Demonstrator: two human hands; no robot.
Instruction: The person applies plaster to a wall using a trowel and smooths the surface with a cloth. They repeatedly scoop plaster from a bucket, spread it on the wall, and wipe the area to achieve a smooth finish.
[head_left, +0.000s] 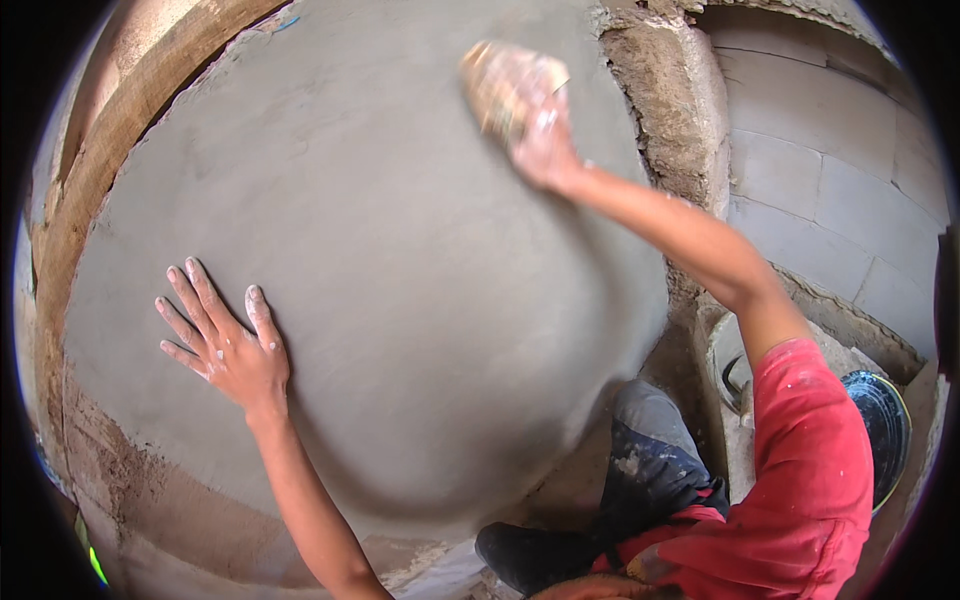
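A broad sheet of smooth grey plaster (400, 260) fills the middle of the view. My left hand (225, 345) rests against its left part, fingers spread, with white and grey smears on the skin. Up at the far right of the plaster, my right hand (545, 140) is closed round a yellowish-brown sponge (500, 85), pressed against the surface. Motion blurs that hand and the sponge, so the exact edges are unclear.
A wooden board (110, 170) borders the plaster on the left. Rough broken masonry (660, 100) edges its right side, with pale block wall (820, 170) beyond. At the lower right stand a dark bucket (885, 430) and a container with a handle (735, 370), beside my leg (650, 460).
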